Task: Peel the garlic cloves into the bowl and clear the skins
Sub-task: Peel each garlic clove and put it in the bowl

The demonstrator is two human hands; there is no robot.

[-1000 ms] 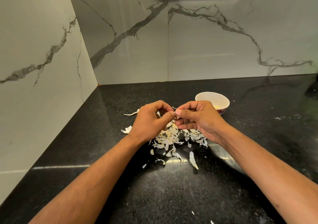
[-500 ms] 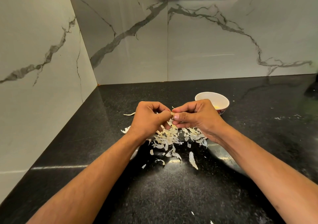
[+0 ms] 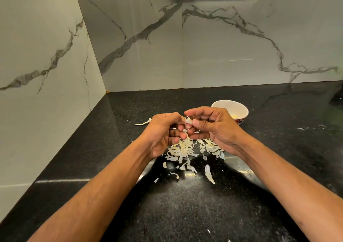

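Garlic skins (image 3: 182, 149) strewn on black countertop (image 3: 278, 149), marble walls (image 3: 241, 46) behind.

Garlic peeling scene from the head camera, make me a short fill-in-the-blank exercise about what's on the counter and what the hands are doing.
1. Both hands, the left hand and the right hand, pinch a garlic clove above a pile of ____.
2. The bowl stands behind the ____ hand.
3. The loose skins lie on a ____ countertop.

Missing words: skins; right; black
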